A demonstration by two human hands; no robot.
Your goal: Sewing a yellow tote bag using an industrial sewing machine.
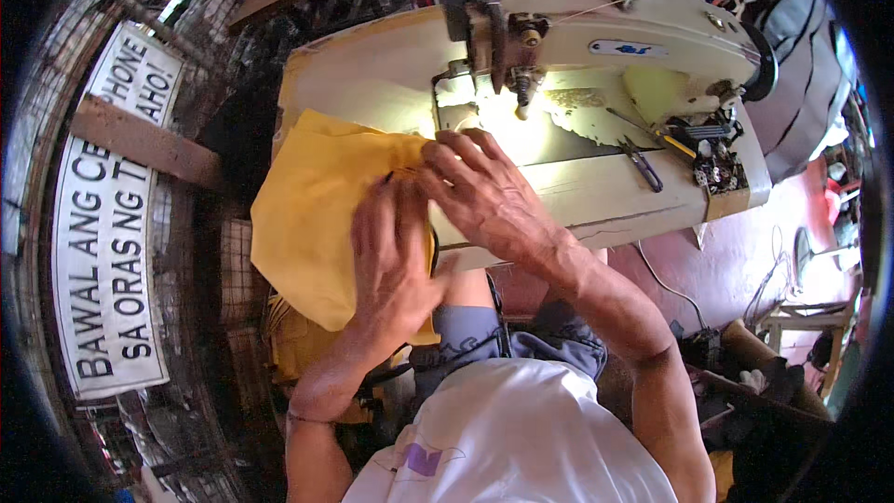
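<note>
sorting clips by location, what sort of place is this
Likely a sewing workshop: there's a sewing machine with its needle area lit, yellow material to the left of it, and hand tools lying on the worktable.

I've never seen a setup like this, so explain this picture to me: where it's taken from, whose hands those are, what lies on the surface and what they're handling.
There is no robot here. The picture looks down from a wide camera on a person's head, so straight edges bend near the rim.

The left hand and right hand are that person's own, both bare. Both are on a sheet of yellow material; blur hides exactly how the fingers grip it.

Beyond them stands a sewing machine, lit around its needle area. To the right on the work surface lie dark-handled pliers or snips and small metal parts.
</note>
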